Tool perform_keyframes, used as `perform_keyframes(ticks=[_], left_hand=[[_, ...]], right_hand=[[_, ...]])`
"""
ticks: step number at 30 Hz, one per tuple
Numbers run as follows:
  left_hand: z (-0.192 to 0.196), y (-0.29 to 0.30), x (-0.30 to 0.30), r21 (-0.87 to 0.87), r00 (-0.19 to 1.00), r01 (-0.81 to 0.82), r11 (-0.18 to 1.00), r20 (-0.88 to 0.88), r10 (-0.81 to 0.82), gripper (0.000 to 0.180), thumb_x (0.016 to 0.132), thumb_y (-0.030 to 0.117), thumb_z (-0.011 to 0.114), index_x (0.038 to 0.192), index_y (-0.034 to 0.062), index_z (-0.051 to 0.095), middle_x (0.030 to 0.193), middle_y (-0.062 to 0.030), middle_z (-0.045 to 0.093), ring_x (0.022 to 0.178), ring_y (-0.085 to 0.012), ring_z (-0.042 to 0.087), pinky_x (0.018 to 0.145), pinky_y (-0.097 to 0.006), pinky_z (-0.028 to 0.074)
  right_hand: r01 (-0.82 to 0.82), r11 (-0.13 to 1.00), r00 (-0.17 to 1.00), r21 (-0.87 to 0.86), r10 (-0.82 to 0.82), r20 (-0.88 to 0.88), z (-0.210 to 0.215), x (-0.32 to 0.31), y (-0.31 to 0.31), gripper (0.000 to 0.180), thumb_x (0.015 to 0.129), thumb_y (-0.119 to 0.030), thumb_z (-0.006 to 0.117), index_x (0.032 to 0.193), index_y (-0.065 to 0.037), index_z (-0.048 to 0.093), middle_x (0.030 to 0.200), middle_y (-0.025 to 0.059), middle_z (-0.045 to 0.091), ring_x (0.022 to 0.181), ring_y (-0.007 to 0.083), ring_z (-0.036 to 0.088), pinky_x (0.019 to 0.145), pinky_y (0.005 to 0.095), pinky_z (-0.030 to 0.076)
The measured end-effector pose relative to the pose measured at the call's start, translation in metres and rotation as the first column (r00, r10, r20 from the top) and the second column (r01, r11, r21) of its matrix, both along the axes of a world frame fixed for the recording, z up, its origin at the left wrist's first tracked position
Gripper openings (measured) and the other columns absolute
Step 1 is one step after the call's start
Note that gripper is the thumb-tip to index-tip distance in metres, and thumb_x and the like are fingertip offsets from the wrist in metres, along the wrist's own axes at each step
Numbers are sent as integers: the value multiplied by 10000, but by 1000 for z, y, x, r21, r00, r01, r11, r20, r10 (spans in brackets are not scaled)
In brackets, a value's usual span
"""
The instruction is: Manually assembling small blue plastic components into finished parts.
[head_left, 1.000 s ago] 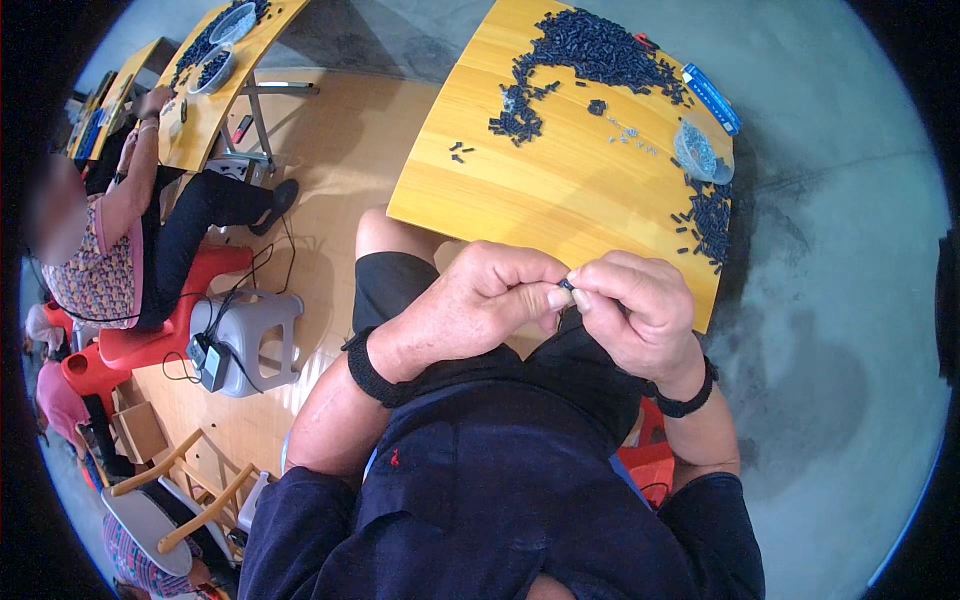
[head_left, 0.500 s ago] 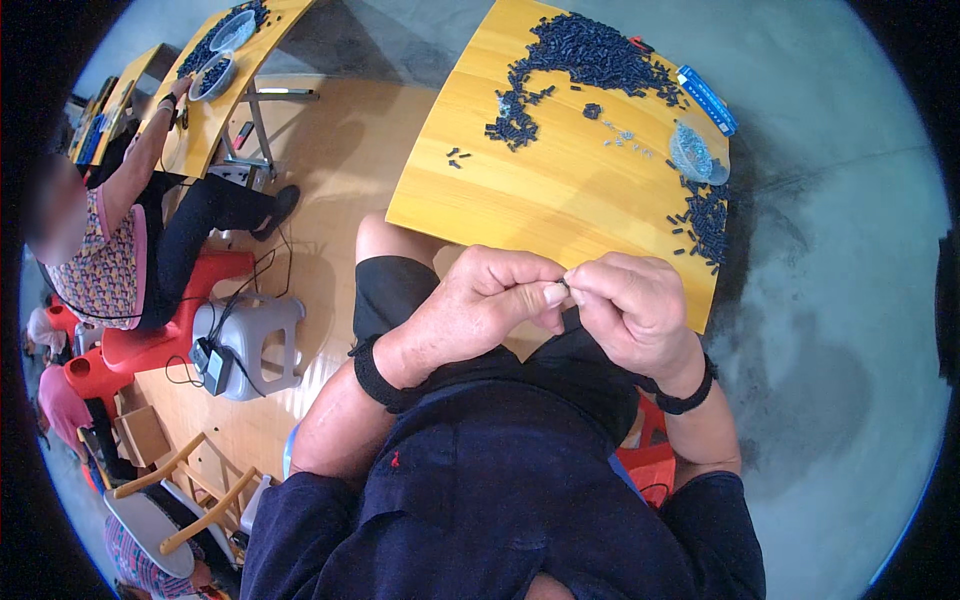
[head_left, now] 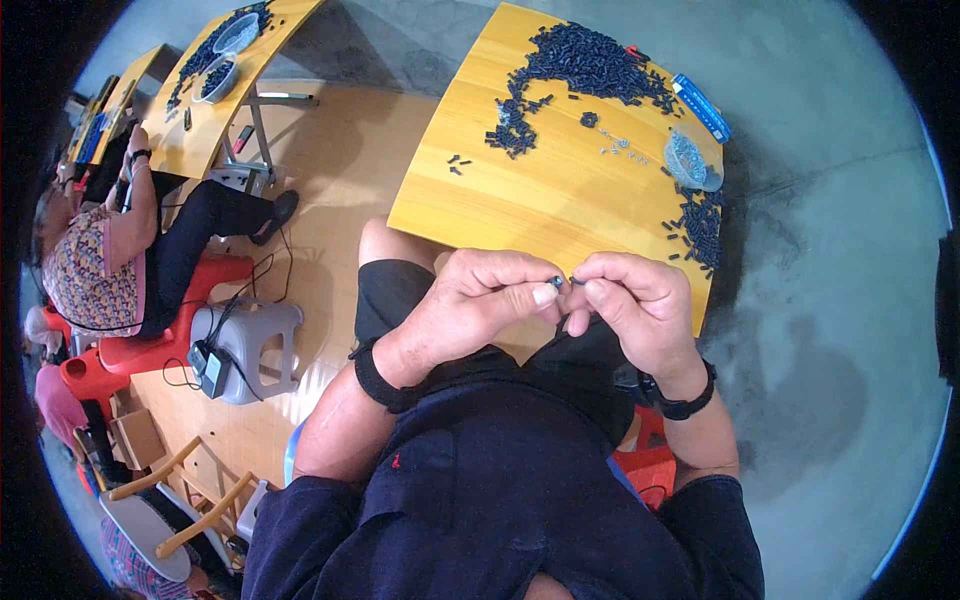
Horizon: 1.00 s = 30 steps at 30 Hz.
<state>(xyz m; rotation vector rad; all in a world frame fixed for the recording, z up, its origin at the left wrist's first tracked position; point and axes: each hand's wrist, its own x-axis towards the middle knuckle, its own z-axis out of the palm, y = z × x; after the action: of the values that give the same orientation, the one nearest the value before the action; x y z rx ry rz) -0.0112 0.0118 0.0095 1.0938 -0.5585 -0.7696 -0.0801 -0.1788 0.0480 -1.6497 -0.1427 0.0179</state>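
Observation:
My left hand (head_left: 478, 304) pinches a small dark piece with a light end (head_left: 555, 283) between thumb and forefinger. Close beside it, my right hand (head_left: 640, 302) pinches another small dark piece (head_left: 577, 282), mostly covered by the fingertips. Both hands are above my lap at the near edge of the yellow table (head_left: 470, 200), fingertips a little apart. On the table lie a large heap of short black cylindrical parts (head_left: 590, 62), a second heap (head_left: 700, 225) at the right edge, and several small silvery pieces (head_left: 625, 148). A clear bowl (head_left: 690, 165) holds small bluish pieces.
A blue box (head_left: 702, 108) lies at the table's far right edge, and a red-handled item (head_left: 636, 52) behind the large heap. To the left, another person (head_left: 105, 245) sits at a second table (head_left: 185, 140). A grey stool (head_left: 245, 345) with a black adapter and cables stands on the floor.
My fingertips, together before, have parted slightly, with the right hand shifting right and the small pieces now showing. The person at the left table has drawn an arm back from the bowl.

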Motion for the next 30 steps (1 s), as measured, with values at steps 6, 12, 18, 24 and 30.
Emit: perform_keyframes(ticks=[6,12,18,24,30], left_hand=[[-4,2,0,8,998,-24,1000,60,24,187,908,113,571,1003,-30,645,898,-87,665,827,-144,621,767,-269,495],[-1,2,1,6,987,-57,998,149,55,169,902,75,569,1008,-33,644,865,-82,656,804,-134,612,734,-249,486],[5,4,2,39,997,-13,999,80,10,134,896,86,591,948,-17,659,848,-52,651,806,-94,580,722,-243,466],[6,4,1,56,996,-6,998,86,1,127,897,81,589,913,-28,652,825,-45,642,775,-89,565,687,-237,454],[0,4,0,22,991,-33,999,131,29,179,886,77,602,1022,-27,655,843,-59,662,740,-90,577,640,-216,460]], right_hand=[[24,990,998,138,-17,-53,7,5,1,93,902,-18,538,935,49,593,773,83,644,648,120,628,581,225,501],[-48,982,984,181,77,-160,13,9,-3,105,907,-43,548,926,48,597,773,86,645,616,126,630,557,222,507],[-28,964,970,264,90,-227,12,11,-2,126,916,-67,545,920,46,599,759,80,643,597,127,628,540,219,510],[-49,967,961,249,113,-252,12,12,-2,124,916,-68,544,906,43,599,753,74,642,591,122,626,534,218,512],[-66,974,959,217,122,-257,12,13,-1,123,913,-71,546,894,39,600,748,70,641,589,116,626,533,211,509]])
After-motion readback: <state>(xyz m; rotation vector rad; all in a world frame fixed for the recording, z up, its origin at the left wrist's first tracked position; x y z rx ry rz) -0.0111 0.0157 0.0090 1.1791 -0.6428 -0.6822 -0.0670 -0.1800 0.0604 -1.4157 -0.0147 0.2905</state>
